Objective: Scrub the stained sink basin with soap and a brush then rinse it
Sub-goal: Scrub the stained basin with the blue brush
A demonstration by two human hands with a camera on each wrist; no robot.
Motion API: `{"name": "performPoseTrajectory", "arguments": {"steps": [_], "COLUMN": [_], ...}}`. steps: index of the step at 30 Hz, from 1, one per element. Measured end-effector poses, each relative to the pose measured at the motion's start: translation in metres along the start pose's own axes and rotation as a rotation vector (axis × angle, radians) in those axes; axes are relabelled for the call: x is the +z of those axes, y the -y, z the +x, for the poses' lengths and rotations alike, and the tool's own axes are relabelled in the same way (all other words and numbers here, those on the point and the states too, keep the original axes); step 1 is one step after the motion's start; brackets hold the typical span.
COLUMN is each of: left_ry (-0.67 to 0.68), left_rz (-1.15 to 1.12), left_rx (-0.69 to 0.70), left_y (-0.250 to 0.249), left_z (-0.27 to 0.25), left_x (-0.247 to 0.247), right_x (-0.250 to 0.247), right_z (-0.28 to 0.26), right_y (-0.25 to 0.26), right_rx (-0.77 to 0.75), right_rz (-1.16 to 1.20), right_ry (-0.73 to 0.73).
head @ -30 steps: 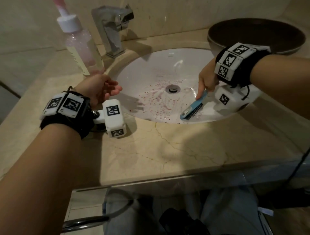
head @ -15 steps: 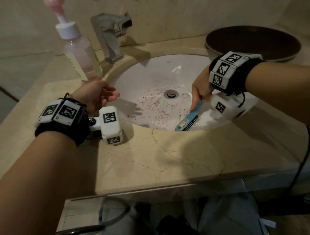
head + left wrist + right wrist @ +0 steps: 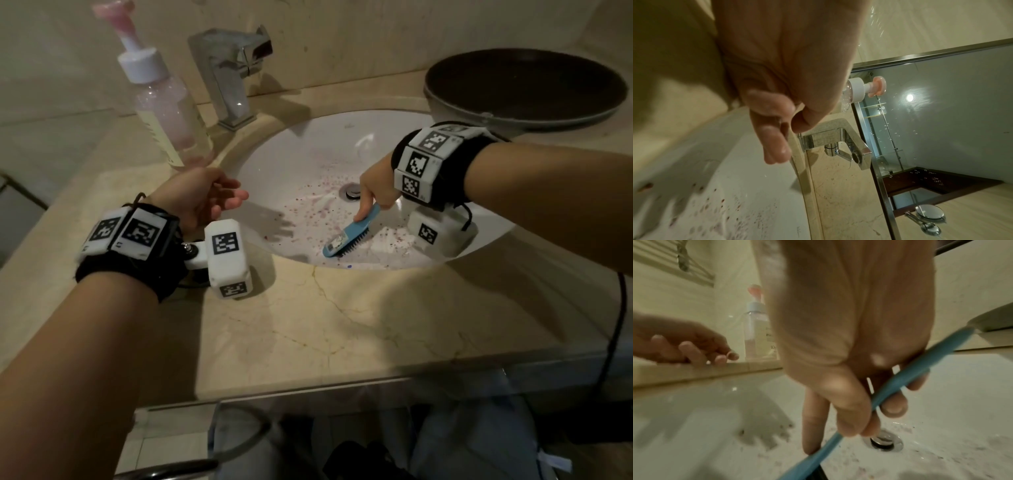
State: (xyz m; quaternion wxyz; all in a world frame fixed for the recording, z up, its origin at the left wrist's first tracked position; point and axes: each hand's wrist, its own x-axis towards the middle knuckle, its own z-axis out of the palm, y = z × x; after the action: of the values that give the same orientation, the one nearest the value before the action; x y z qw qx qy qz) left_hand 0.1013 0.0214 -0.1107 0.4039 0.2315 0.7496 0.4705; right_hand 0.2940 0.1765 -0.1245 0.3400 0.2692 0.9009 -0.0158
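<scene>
Two hands are at work over a white sink basin (image 3: 294, 154) set in a marble counter (image 3: 342, 325). Nearest, the right hand (image 3: 376, 185) curls its fingers (image 3: 893, 405) and thumb round the handle of a blue brush (image 3: 347, 236), with the forefinger laid straight along the handle's back. Below those fingertips the brush's black bristles sit on the near wall of the basin, among reddish speckled stains (image 3: 308, 209) and pale smears. Just beyond the fingers lies the metal drain (image 3: 352, 191).

Across from the brush, the left hand (image 3: 202, 195) hovers at the basin's left rim, its fingers (image 3: 774, 139) loose, side by side and holding nothing; whether they touch the rim I cannot tell.

Just behind the left fingers stands a clear soap bottle (image 3: 168, 116) with a white collar and pink pump. Farther back and beside it rises a chrome faucet (image 3: 233, 72). Beyond the right wrist, a dark round bowl (image 3: 524, 85) rests on the counter.
</scene>
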Motion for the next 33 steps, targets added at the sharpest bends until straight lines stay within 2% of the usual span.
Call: {"name": "performPoseTrajectory", "arguments": {"steps": [4, 7, 12, 17, 20, 25, 29, 33], "left_ry": [0.005, -0.003, -0.008, -0.007, -0.001, -0.004, 0.000, -0.015], "left_rz": [0.002, 0.003, 0.002, 0.007, 0.000, -0.002, -0.003, -0.003], "left_rx": [-0.008, -0.002, 0.008, 0.009, 0.008, 0.008, 0.009, 0.014], "left_y": [0.000, 0.000, 0.000, 0.001, 0.000, 0.001, 0.000, 0.000], "left_z": [0.000, 0.000, 0.000, 0.000, 0.000, 0.001, -0.002, -0.003], "left_x": [0.000, 0.000, 0.000, 0.001, 0.001, 0.001, 0.001, 0.000], "right_x": [-0.013, -0.018, -0.004, -0.004, -0.009, -0.013, -0.002, -0.010], "right_z": [-0.002, -0.005, -0.002, -0.006, -0.007, 0.002, 0.006, 0.000], "right_y": [-0.016, -0.024, -0.016, -0.019, -0.022, -0.029, -0.012, -0.020], "right_rx": [-0.073, -0.066, -0.004, 0.112, 0.092, 0.003, -0.002, 0.074], "right_rz": [0.218, 0.243, 0.052, -0.068, -0.067, 0.128, -0.008, -0.069], "right_ry": [-0.068, -0.101, -0.008, 0.004, 0.036, -0.084, 0.057, 0.054]}}
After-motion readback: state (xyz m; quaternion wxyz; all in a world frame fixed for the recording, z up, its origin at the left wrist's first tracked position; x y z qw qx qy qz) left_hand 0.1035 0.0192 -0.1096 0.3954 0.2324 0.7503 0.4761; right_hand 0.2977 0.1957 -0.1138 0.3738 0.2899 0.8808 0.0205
